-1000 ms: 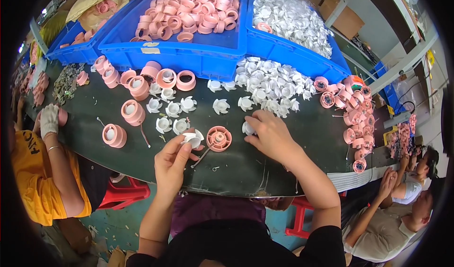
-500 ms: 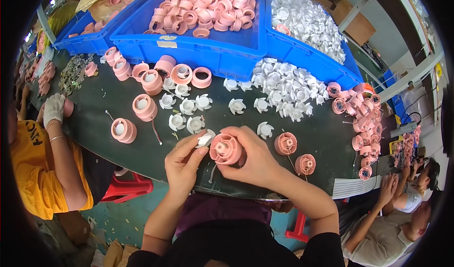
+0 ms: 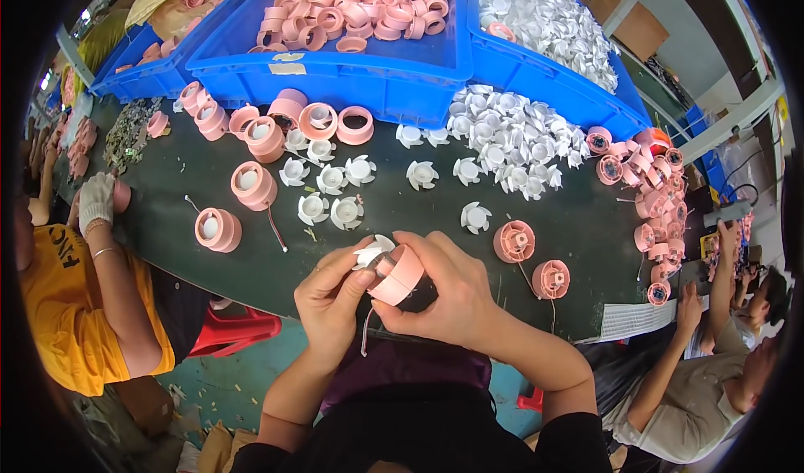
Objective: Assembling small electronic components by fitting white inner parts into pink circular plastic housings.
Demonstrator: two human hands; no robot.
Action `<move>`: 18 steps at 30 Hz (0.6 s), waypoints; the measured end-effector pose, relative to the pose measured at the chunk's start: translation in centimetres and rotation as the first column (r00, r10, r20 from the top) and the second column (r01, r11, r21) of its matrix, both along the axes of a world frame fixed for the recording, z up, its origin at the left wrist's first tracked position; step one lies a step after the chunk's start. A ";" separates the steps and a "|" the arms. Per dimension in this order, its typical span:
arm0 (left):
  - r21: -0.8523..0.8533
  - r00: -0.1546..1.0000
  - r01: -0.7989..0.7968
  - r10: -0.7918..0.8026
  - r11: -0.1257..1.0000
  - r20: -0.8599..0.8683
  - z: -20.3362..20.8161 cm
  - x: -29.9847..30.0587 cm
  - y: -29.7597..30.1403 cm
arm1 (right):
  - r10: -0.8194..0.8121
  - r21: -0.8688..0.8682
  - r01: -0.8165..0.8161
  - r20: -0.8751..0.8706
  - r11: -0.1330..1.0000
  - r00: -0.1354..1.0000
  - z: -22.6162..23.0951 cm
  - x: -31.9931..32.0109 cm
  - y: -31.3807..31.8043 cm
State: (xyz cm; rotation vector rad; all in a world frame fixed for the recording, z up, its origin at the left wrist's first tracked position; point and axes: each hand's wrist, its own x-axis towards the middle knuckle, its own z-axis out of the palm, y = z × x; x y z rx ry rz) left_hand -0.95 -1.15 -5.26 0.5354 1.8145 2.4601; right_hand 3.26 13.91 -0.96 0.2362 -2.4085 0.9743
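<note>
My right hand (image 3: 448, 293) is closed round a pink round fan housing (image 3: 397, 275), which is tilted with its opening toward the left. From the housing hangs a short wire. A white fan impeller (image 3: 374, 252) is pinched in my left hand (image 3: 333, 293), right at the mouth of the housing; whether it sits on the shaft is hidden by my fingers. Just right of my right hand lie two pink housings (image 3: 514, 242) with wires, hubs facing up. Beyond my hands are several loose white impellers (image 3: 346, 212) on the dark table.
Blue bins hold pink rings (image 3: 360, 8) and white impellers (image 3: 536, 20). An impeller heap (image 3: 511, 142) spills before them. Assembled pink units (image 3: 254, 186) stand left; pink housings (image 3: 662, 192) pile right. A co-worker's gloved hand (image 3: 96, 201) is at the left; other people sit right.
The pink housing has tilted from facing up to facing left. The white impeller has come up against its mouth. The view has shifted slightly.
</note>
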 end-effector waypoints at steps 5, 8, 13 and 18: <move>-0.170 0.983 -0.012 -0.019 0.985 -0.182 0.7 0.2 -0.1 | -0.013 0.052 0.014 -0.009 0.999 1.000 0.4 0.2 0.1; -0.267 0.960 -0.029 -0.048 0.963 -0.275 0.9 0.4 -0.4 | 0.007 0.043 -0.007 -0.021 0.999 1.000 0.5 0.2 0.2; -0.282 0.913 -0.078 -0.046 0.956 -0.406 1.4 0.3 0.3 | 0.039 -0.010 -0.039 -0.001 0.999 0.999 0.1 0.4 0.9; -0.290 0.890 -0.023 -0.113 0.957 -0.442 0.4 -0.1 0.4 | 0.038 -0.034 -0.035 0.091 0.999 0.995 0.2 0.5 1.5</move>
